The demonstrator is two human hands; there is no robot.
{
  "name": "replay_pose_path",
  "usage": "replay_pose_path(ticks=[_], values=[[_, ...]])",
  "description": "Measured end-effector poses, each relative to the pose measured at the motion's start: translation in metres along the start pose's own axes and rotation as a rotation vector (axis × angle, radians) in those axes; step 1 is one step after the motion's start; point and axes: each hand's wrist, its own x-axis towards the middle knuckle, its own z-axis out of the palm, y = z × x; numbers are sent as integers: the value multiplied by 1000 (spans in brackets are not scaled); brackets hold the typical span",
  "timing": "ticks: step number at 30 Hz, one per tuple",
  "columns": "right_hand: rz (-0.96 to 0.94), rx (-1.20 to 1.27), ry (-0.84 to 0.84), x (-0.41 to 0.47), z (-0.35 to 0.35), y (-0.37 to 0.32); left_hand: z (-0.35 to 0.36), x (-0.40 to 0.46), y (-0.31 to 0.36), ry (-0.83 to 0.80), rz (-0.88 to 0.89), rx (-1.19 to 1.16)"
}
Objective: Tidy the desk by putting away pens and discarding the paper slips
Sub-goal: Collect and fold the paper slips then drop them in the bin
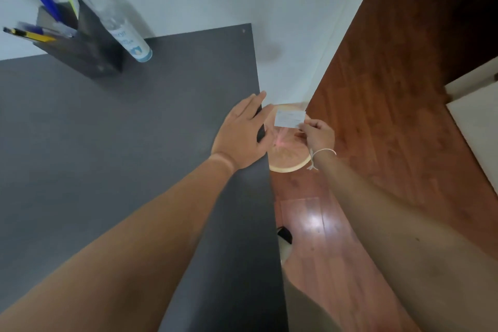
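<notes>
**Paper slip held over a bin beside the desk**

The right hand pinches a small white paper slip by its corner, above a round pale bin on the wooden floor. The left hand lies flat, fingers spread, gripping the dark desk edge. Pens stand in a black holder at the far corner

One paper slip, one round bin, one black pen holder, one bottle, two hands. The pens are too blurred to count.
</notes>
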Motion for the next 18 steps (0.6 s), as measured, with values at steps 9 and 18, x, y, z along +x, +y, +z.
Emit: replay_pose_path(ticks=[9, 18], values=[[120, -127, 30, 52, 24, 39, 5, 3, -3, 31, 10, -2], [147, -131, 37, 68, 35, 60, 9, 4, -5, 86, 22, 2]])
